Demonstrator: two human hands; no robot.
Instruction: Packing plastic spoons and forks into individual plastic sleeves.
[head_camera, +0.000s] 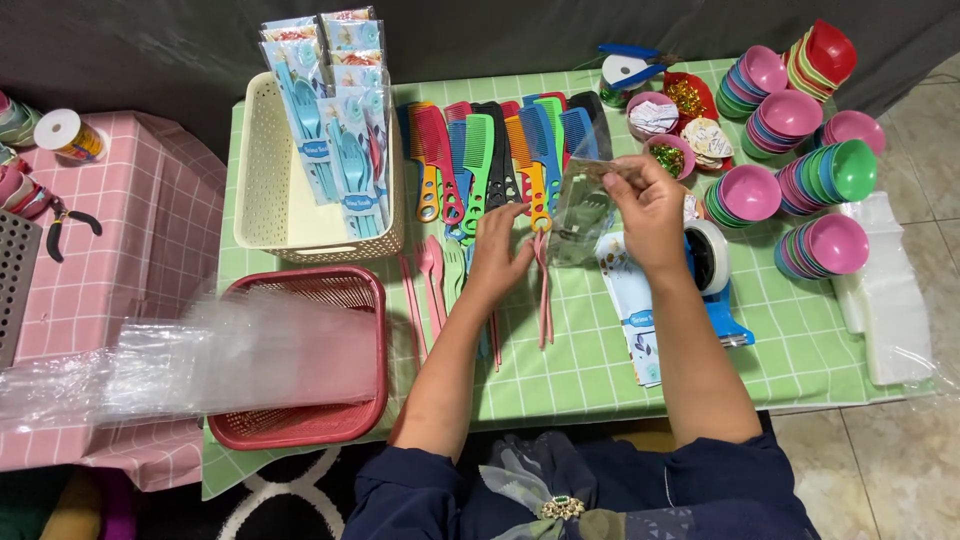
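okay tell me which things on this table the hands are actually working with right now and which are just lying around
In hand:
left hand on pink cutlery
right hand holding a clear plastic bag
printed cards below the right hand

Lying about:
row of combs
stacked bowls
tape dispenser
cream basket of packed sets
red basket
pliers on the pink side table

- Packed cutlery sets (335, 110): upper centre-left of the frame, standing upright in a cream basket (262, 170); tall clear sleeves with pale blue and white header cards, and blue cutlery showing through.
- Clear plastic sleeve (580, 205): centre of the frame, held up by the right hand (650, 205); see-through and glossy.
- Printed cards (632, 310): centre-right, stacked on the green checked desk (800, 340) under the right forearm; long, white and pale blue.
- Pile of clear bags (190, 365): lower left, lying across a red basket (300, 425).
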